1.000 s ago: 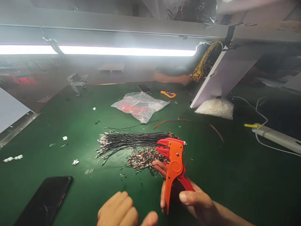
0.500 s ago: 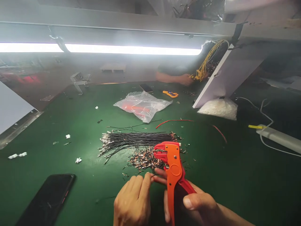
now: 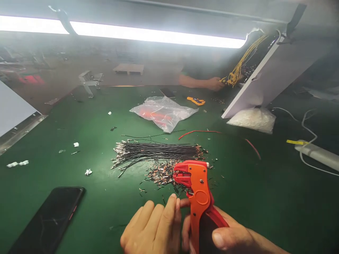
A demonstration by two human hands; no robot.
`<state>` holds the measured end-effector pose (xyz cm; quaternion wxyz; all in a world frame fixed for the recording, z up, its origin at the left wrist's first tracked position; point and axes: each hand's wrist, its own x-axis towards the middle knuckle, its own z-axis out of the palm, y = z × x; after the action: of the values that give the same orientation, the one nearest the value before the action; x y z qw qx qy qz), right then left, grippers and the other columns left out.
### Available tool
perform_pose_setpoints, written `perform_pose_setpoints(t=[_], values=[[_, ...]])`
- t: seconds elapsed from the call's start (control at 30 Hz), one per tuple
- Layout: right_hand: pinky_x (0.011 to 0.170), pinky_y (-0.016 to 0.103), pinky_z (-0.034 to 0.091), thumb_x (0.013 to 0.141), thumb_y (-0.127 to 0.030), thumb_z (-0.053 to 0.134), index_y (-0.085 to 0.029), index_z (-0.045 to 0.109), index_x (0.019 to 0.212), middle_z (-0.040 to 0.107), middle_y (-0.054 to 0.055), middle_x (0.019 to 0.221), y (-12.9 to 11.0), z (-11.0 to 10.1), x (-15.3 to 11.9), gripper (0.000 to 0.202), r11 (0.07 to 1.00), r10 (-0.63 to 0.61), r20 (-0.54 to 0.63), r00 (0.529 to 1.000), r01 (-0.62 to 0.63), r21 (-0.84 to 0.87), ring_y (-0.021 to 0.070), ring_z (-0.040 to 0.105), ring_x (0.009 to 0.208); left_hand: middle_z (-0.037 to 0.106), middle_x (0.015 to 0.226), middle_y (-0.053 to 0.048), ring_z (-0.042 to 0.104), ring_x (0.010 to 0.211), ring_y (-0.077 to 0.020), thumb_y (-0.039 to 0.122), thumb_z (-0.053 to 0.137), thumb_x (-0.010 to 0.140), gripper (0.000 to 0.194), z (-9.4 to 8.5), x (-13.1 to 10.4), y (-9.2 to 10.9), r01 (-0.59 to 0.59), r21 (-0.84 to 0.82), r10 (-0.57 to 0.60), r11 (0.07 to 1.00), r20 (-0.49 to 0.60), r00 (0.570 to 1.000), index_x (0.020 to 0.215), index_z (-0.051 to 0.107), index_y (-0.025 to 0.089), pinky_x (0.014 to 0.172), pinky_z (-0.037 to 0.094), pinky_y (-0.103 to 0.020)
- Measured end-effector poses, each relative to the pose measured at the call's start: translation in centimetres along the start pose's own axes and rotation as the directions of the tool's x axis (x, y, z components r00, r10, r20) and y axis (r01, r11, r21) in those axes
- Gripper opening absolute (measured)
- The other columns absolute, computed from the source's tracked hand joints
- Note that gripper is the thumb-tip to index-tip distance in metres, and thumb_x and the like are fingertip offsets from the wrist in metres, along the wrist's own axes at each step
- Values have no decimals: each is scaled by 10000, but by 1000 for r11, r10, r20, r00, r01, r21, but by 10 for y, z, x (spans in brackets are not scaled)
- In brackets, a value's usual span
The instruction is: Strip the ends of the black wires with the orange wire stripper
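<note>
My right hand (image 3: 233, 231) is wrapped round the handles of an orange and red wire stripper (image 3: 200, 187), held upright with its jaws pointing left and apart. My left hand (image 3: 155, 224) is closed beside it, thumb and forefinger pinched on a thin black wire (image 3: 178, 195); most of that wire is hidden. The left fingertips are close to the right hand's fingers, below the jaws. Behind the tool lies a heap of cut insulation and copper scraps (image 3: 161, 173). Just past it, a bundle of black wires (image 3: 159, 151) lies sideways, metal terminals at the left ends, bare copper at the right.
A phone (image 3: 50, 220) lies at front left. Beyond the bundle are a clear plastic bag (image 3: 164, 112) with red contents, a red wire (image 3: 200, 131) and a yellow tool (image 3: 196, 101). A filled white bag (image 3: 253, 120) leans by a panel (image 3: 265, 77). Another person's hand (image 3: 214, 84) holds yellow wires.
The view has tilted down and shifted slightly. My left fingertips have come closer to the right fingers, which have curled in behind the stripper. The stripper stays in my right hand.
</note>
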<state>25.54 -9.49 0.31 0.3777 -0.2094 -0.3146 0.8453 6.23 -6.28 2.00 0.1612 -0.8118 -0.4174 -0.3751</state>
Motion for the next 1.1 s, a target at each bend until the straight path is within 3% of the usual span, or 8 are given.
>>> perform_pose_setpoints(t=[0.13,0.4,0.53,0.7,0.87,0.93,1.0,1.1], values=[[716,341,471,698,-435,741,-149,535,1308,716,102,888,3,2,4,705,1000,14,-14,1000,-14,3,239,653,746,519,421,61,366,427,-131,148,615,873,65,5,1,7,55,-104,-69,993,-130,989,923,649,171,471,264,-293],[664,291,476,690,-337,738,-113,593,1174,677,85,790,11,-5,7,553,999,-26,-46,999,28,43,192,614,691,558,475,59,411,471,-111,93,787,703,198,2,2,1,-77,-101,65,992,-118,991,867,676,108,461,281,-282],[653,297,483,700,-374,730,-114,614,1142,661,80,799,9,-2,6,526,1000,-11,-60,998,10,-14,180,593,645,569,493,53,415,474,-115,110,766,720,195,2,3,0,-104,-73,96,992,-107,990,889,675,80,469,274,-291],[677,290,479,647,-484,731,-111,659,957,602,46,753,1,6,10,491,995,72,-36,997,-74,-71,181,571,660,577,466,40,458,489,-147,109,698,759,116,1,8,6,-137,-60,131,989,-97,987,866,668,76,488,250,-308],[625,256,455,632,-472,737,-138,650,832,578,29,731,-1,9,11,399,995,72,-45,996,-75,-72,152,527,641,569,435,25,429,506,-160,44,608,779,74,3,11,15,-42,-89,25,995,-182,983,814,662,80,513,230,-319],[621,255,446,639,-457,735,-135,650,808,574,28,718,0,8,11,373,995,68,-41,997,-70,-66,146,517,627,576,447,26,423,508,-159,73,632,787,58,4,10,17,-94,-101,80,990,-137,987,833,666,80,511,226,-322],[607,256,434,658,-454,720,-121,653,784,568,29,688,2,6,10,363,996,65,-36,997,-67,-55,141,510,606,542,424,20,407,494,-168,99,584,837,87,5,9,18,-10,-113,-13,994,-197,980,806,664,89,514,206,-337],[561,246,408,699,-472,672,-99,647,764,555,30,633,10,0,8,380,998,48,-42,998,-49,-35,135,503,570,570,463,28,450,498,-157,94,624,818,58,4,9,15,-109,-91,97,990,-122,988,842,674,77,514,236,-325]])
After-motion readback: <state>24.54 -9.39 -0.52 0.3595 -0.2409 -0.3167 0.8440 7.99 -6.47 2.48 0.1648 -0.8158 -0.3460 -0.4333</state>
